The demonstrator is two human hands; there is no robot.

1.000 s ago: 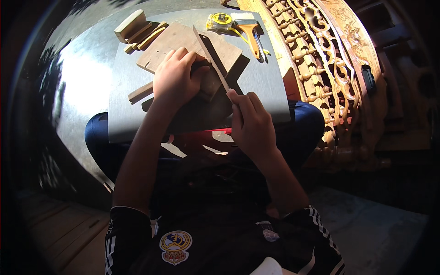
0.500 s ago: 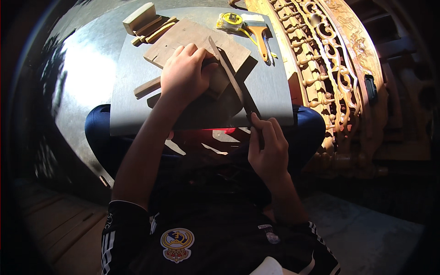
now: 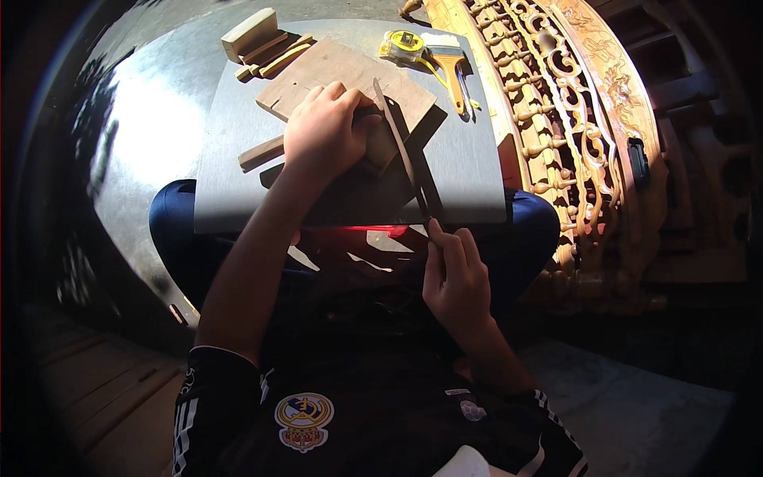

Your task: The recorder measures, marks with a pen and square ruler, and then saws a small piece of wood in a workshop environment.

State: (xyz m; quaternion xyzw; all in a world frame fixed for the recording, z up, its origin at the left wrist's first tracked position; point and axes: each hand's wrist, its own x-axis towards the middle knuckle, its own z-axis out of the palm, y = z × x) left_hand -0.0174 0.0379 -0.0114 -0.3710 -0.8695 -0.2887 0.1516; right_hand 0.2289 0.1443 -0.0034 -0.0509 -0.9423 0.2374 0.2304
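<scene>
My left hand [image 3: 324,131] is closed over a wooden block [image 3: 381,149], pressing it on a flat brown board [image 3: 318,75]; its fingers partly hide the block. In my right hand [image 3: 457,278] is the near end of a long, narrow, tapering file [image 3: 400,143]. The file slants away from me, its blade along the block's right side and its tip over the board. A wooden strip [image 3: 261,153] sticks out left of my left wrist. All this rests on a grey tabletop [image 3: 469,187] before my knees.
At the far left of the tabletop lie a pale wooden block [image 3: 249,33] and several thin wood strips [image 3: 284,60]. A yellow tape measure [image 3: 403,45] and a paintbrush [image 3: 450,63] lie far right. Carved, varnished wooden furniture [image 3: 588,119] stands beyond the right edge.
My right hand has drawn the file a little back toward me. My left hand stays on the block. The whole view has shifted slightly.
</scene>
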